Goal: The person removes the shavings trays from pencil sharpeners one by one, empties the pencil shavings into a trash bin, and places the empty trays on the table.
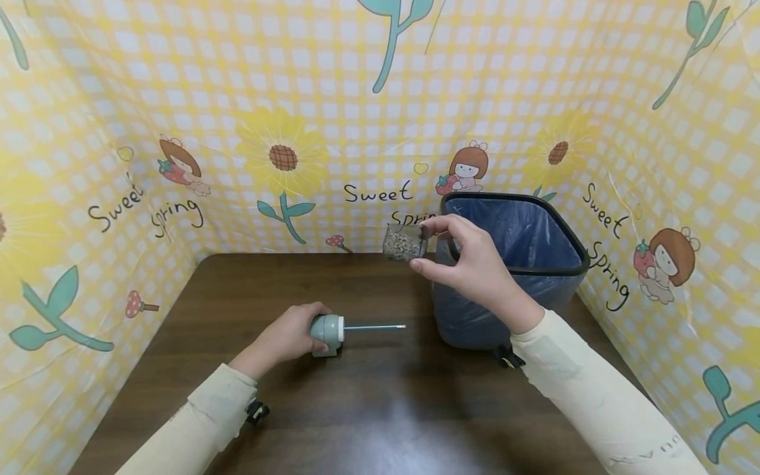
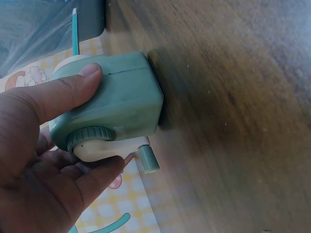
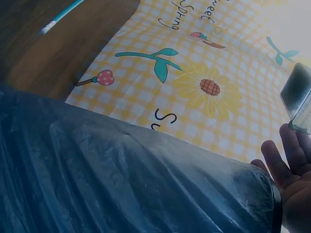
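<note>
My left hand (image 1: 295, 332) grips a green crank pencil sharpener (image 1: 326, 333) on the table. Its thumb lies across the green body in the left wrist view, where the white crank arm and its green knob (image 2: 148, 159) also show. A blue-green pencil (image 1: 374, 327) sticks out of the sharpener's white front, pointing right. Above the table, my right hand (image 1: 475, 264) pinches a small clear shavings drawer (image 1: 405, 242) between thumb and fingers. Greyish shavings lie in the drawer, which is beside the bin's left rim in the head view and only partly visible in the right wrist view.
A dark-rimmed waste bin (image 1: 578, 262) with a blue plastic liner stands at the back right, under my right forearm. The brown wooden table (image 1: 267, 280) meets yellow checked cloth walls (image 1: 356, 145) at the back and sides.
</note>
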{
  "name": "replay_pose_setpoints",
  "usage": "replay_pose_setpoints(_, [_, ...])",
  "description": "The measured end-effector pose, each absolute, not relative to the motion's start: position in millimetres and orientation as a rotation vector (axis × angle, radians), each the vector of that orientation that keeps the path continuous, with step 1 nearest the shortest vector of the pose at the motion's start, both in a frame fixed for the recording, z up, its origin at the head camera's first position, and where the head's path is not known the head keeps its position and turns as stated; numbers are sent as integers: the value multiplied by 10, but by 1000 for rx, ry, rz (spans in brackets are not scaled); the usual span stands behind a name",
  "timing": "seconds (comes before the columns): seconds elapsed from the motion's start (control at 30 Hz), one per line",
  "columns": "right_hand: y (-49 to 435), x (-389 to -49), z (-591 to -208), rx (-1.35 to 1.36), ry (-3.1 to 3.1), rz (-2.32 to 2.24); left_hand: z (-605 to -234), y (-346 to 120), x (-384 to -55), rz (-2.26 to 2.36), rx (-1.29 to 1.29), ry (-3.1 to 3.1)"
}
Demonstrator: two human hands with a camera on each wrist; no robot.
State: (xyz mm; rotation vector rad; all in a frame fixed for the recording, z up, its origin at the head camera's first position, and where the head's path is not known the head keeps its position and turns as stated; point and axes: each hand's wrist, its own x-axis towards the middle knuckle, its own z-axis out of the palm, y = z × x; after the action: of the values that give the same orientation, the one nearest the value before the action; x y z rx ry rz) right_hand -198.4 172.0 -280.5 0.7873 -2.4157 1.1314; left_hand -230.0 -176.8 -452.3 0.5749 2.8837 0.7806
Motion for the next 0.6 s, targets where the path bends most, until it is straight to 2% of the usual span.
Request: replay_pose_setpoints(0.6, [1843,-1965,-2756,723,-2459,1127,-4503,-1754,-2262,798,587,2886])
